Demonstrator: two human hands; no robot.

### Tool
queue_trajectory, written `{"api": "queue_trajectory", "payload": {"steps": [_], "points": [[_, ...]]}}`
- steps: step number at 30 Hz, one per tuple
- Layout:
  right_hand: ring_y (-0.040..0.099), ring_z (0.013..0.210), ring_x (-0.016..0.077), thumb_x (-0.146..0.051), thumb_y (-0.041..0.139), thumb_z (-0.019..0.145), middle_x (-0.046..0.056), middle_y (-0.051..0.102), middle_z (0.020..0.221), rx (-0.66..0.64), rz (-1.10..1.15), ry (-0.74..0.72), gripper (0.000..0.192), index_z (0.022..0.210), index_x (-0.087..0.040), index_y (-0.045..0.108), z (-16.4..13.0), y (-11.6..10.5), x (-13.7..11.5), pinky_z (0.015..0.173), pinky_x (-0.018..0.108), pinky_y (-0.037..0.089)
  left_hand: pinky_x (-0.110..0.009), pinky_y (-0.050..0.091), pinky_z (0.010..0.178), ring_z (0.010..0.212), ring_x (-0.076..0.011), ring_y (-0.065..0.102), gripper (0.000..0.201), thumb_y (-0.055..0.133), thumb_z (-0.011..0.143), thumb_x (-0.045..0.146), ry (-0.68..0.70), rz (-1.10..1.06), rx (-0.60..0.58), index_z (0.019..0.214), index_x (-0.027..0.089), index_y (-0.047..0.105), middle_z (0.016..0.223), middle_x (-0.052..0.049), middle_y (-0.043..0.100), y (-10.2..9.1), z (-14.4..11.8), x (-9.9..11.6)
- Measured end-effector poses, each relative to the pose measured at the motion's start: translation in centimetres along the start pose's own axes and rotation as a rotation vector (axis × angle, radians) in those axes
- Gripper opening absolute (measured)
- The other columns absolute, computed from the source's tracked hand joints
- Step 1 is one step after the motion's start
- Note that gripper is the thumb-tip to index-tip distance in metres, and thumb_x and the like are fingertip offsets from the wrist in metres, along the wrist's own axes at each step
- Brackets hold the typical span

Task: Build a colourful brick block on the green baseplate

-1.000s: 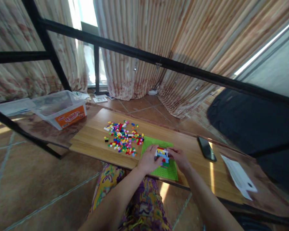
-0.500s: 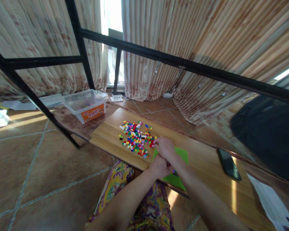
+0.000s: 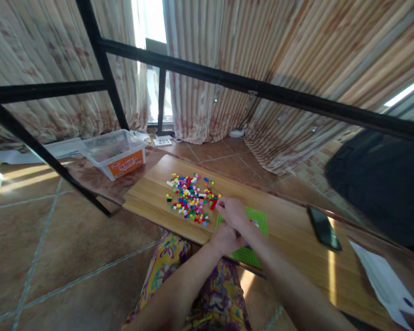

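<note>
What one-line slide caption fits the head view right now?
Right hand reaches across the left hand to the loose brick pile beside the green baseplate.

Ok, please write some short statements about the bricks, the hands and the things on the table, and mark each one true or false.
1. The loose bricks lie left of the green baseplate. True.
2. The right hand reaches across to the edge of the brick pile. True.
3. The phone lies on the baseplate. False: it lies on the wooden table, apart to the right.
4. The clear plastic box stands among the bricks. False: it stands farther left, off the wooden board.
5. The left hand is at the baseplate's near-left edge. True.
</note>
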State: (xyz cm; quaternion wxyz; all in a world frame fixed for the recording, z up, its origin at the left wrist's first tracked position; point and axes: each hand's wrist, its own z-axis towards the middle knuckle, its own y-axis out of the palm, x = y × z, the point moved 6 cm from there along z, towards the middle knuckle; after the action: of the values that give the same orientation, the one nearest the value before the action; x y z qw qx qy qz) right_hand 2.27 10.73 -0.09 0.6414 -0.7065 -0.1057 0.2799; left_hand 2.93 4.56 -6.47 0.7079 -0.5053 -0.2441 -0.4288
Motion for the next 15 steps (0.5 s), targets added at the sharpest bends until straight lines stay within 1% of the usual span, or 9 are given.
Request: {"api": "queue_trajectory", "payload": {"steps": [2,4,6,9,11,13,15], "points": [[0.065,0.078,0.0161,-0.024,0.053,0.083,0.005,0.074,0.084,0.07,0.139,0.033,0.02,0.084,-0.022,0.072,-0.7,-0.9,1.1,0.072,0.025,0.045,-0.043,0.053,0.093,0.103,-0.0244,0.062,0.031,0.056,0.08,0.027,-0.013,-0.011,-0.014,0.11,0.021,0.062,0.108,-0.007,0.068,-0.3,0.1,0.2],[0.065,0.075,0.0154,-0.028,0.053,0.082,0.003,0.074,0.081,0.154,0.267,0.085,0.02,0.082,-0.022,0.072,-1.7,-2.1,2.8,0.072,0.025,0.046,-0.044,0.05,0.098,0.113,-0.026,0.057,0.04,0.06,0.079,0.028,-0.032,-0.014,-0.005,0.118,0.02,0.057,0.119,-0.009,0.063,-0.7,0.2,0.5],[0.065,0.073,0.0158,-0.031,0.054,0.08,0.003,0.073,0.08,0.244,0.355,0.149,0.02,0.079,-0.021,0.071,-2.9,-3.5,5.1,0.07,0.025,0.046,-0.045,0.046,0.103,0.121,-0.026,0.052,0.05,0.062,0.079,0.031,-0.034,-0.015,0.006,0.126,0.02,0.05,0.127,-0.01,0.058,-1.2,0.3,0.8],[0.065,0.07,0.0167,-0.034,0.057,0.076,0.005,0.073,0.076,0.307,0.389,0.241,0.019,0.076,-0.02,0.07,-5.0,-5.2,8.9,0.067,0.026,0.046,-0.046,0.042,0.107,0.125,-0.0261,0.048,0.053,0.06,0.082,0.032,-0.04,-0.019,0.006,0.131,0.019,0.045,0.13,-0.011,0.054,-1.5,0.3,1.0],[0.064,0.067,0.0166,-0.033,0.056,0.075,0.005,0.072,0.074,0.298,0.352,0.29,0.02,0.076,-0.019,0.069,-6.3,-5.6,11.3,0.065,0.026,0.045,-0.046,0.041,0.108,0.126,-0.0266,0.047,0.054,0.059,0.082,0.033,-0.059,-0.024,-0.001,0.132,0.018,0.045,0.131,-0.012,0.053,-1.4,0.2,0.9],[0.061,0.064,0.0157,-0.03,0.054,0.075,0.004,0.07,0.07,0.216,0.244,0.289,0.019,0.074,-0.018,0.069,-7.3,-5.2,12.8,0.062,0.026,0.042,-0.046,0.04,0.109,0.127,-0.0262,0.046,0.054,0.058,0.083,0.034,-0.068,-0.028,-0.01,0.133,0.018,0.044,0.132,-0.012,0.052,-1.3,0.2,0.7],[0.06,0.064,0.0154,-0.027,0.052,0.077,0.004,0.069,0.068,0.116,0.126,0.266,0.018,0.074,-0.017,0.068,-8.0,-4.2,13.7,0.062,0.026,0.04,-0.045,0.039,0.11,0.128,-0.0257,0.045,0.054,0.058,0.084,0.035,-0.07,-0.028,-0.012,0.133,0.018,0.045,0.133,-0.012,0.052,-1.3,0.1,0.7]]}}
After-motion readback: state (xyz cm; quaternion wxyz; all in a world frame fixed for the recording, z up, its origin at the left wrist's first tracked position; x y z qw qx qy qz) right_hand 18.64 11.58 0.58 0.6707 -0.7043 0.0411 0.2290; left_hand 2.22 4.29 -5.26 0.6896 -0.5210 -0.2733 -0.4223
